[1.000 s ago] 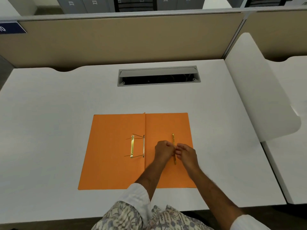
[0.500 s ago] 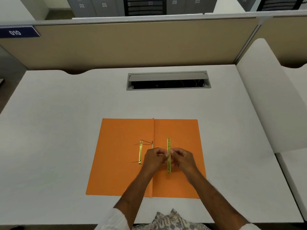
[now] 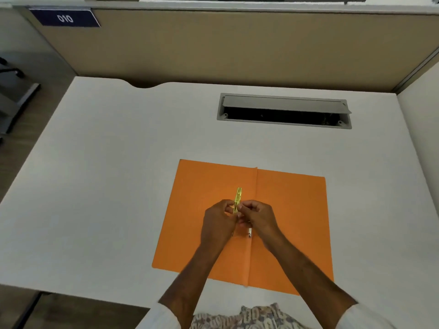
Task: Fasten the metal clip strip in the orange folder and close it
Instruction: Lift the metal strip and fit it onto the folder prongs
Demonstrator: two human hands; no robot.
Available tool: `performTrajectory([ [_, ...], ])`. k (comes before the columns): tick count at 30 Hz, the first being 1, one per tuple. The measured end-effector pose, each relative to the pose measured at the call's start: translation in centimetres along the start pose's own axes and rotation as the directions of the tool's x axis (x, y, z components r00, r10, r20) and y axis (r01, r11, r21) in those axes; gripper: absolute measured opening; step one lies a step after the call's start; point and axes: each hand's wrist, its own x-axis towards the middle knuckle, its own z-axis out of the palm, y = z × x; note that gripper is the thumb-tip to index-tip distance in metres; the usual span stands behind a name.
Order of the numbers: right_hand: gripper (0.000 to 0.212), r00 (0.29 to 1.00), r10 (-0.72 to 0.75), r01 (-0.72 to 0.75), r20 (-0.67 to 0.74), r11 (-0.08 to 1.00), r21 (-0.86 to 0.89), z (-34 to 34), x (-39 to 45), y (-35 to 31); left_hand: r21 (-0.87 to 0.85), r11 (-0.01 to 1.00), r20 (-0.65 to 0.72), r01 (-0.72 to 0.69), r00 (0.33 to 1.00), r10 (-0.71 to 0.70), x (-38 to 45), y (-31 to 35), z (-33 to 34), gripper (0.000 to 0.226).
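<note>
The orange folder (image 3: 292,224) lies open and flat on the white desk, its centre fold running away from me. My left hand (image 3: 217,224) and my right hand (image 3: 259,218) meet just left of the fold, both pinching the gold metal clip strip (image 3: 238,198). The strip points away from me and its far end sticks out above my fingers. The folder's fastener prongs sit under my hands; only a small silver end (image 3: 249,232) shows below my right hand.
A grey cable hatch (image 3: 283,110) with its lid raised is set into the desk (image 3: 118,174) behind the folder. A tan partition (image 3: 213,48) with a blue "010" label closes the far side. The desk's front edge runs near my body.
Both hands have carried the clip strip left, from over the right leaf to the fastener beside the fold, which they now cover. The camera has turned left and come closer.
</note>
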Motion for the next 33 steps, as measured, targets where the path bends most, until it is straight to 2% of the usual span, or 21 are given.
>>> performTrajectory([
  [4,0.006,1.000,-0.015,0.015,-0.004,0.997,-0.075,0.8,0.9,0.2,0.021,1.000,-0.030,0.009,1.000,-0.008,0.5,-0.7,-0.3,0.027],
  [6,0.010,0.989,-0.121,0.093,-0.090,0.959,-0.269,0.9,1.6,0.4,0.023,1.000,-0.049,0.021,0.999,-0.020,0.7,-1.0,-0.3,0.028],
  [9,0.020,0.928,-0.347,0.192,-0.138,0.761,-0.620,0.8,2.3,0.6,0.033,0.999,-0.062,0.035,0.998,-0.033,0.9,-1.4,-0.1,0.030],
  [12,0.026,0.915,-0.397,0.209,-0.078,0.630,-0.748,0.7,2.7,0.7,0.003,0.999,-0.061,0.053,0.997,-0.053,1.0,-1.9,0.2,0.031],
  [16,0.018,0.906,-0.423,0.245,-0.004,0.533,-0.810,0.3,2.9,0.9,-0.022,0.998,-0.055,0.054,0.997,-0.055,1.0,-2.2,0.5,0.027],
  [19,0.015,0.906,-0.423,0.249,0.012,0.510,-0.823,0.0,3.0,1.1,-0.043,0.998,-0.042,0.051,0.998,-0.053,0.8,-2.3,0.7,0.027],
  [33,0.013,0.903,-0.426,0.233,-0.048,0.583,-0.778,0.0,2.8,1.3,-0.069,0.997,-0.004,0.033,0.999,-0.033,0.2,-2.1,0.8,0.025],
])
